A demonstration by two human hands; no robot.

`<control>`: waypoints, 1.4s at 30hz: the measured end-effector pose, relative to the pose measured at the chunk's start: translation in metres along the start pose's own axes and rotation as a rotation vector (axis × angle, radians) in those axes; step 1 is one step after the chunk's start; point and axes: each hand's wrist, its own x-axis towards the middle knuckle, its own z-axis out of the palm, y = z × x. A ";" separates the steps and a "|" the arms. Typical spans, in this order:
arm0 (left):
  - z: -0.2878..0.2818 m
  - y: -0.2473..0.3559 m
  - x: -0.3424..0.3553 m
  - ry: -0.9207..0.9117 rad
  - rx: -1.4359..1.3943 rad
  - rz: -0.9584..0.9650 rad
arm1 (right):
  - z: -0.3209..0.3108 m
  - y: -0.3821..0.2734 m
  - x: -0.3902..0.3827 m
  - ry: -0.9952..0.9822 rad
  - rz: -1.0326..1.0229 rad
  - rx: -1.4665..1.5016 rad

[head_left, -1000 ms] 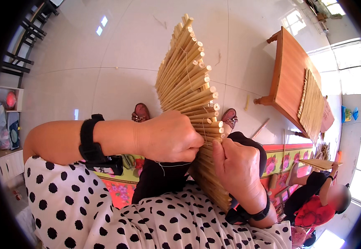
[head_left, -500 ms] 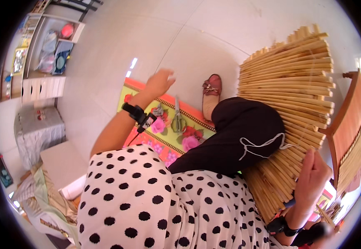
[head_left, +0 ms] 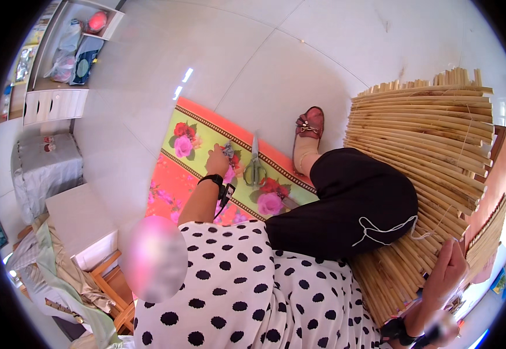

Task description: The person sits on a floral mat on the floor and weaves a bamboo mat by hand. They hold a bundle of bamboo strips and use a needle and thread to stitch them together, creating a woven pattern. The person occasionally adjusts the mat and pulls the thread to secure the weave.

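Note:
My left hand (head_left: 217, 161) reaches down to the flowered mat, its fingers closed at a small crumpled-looking grey object (head_left: 228, 150). Just to the right of it lie green-handled scissors (head_left: 255, 170), blades pointing away from me. My right hand (head_left: 449, 266) is closed in a pinch at the right edge of a mat of thin tied sticks (head_left: 418, 145). A thin white string (head_left: 381, 230) loops over my black-trousered knee and runs toward those fingers; its end there is hidden. The stick mat lies along my right leg.
Beneath the tools is a red and yellow flowered mat (head_left: 174, 168). My shod foot (head_left: 309, 125) rests beside its far edge. A wooden board (head_left: 500, 157) stands beyond the sticks at right. At left are open shelves (head_left: 55, 102) and a grey-covered box (head_left: 46, 168).
My left hand has come down and back from above the mat's far edge to the grey object. My right hand keeps its pinch by the sticks. The view has shifted slightly.

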 end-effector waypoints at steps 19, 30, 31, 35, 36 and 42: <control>-0.105 0.108 0.010 0.153 -0.249 0.679 | -0.001 -0.010 0.003 -0.027 0.077 0.049; -0.280 0.295 -0.246 -0.480 -0.850 1.382 | 0.011 0.001 0.004 0.054 0.005 0.067; -0.281 0.304 -0.257 -0.478 -0.825 1.428 | 0.011 0.002 0.004 0.060 0.004 0.071; -0.277 0.324 -0.282 0.006 -1.091 1.498 | 0.011 0.001 0.006 0.043 0.003 0.051; -0.280 0.326 -0.280 0.100 -0.899 1.517 | 0.010 0.001 0.007 0.038 0.008 0.060; -0.303 0.335 -0.229 -0.093 -0.593 1.392 | 0.012 0.003 0.007 0.052 0.041 0.082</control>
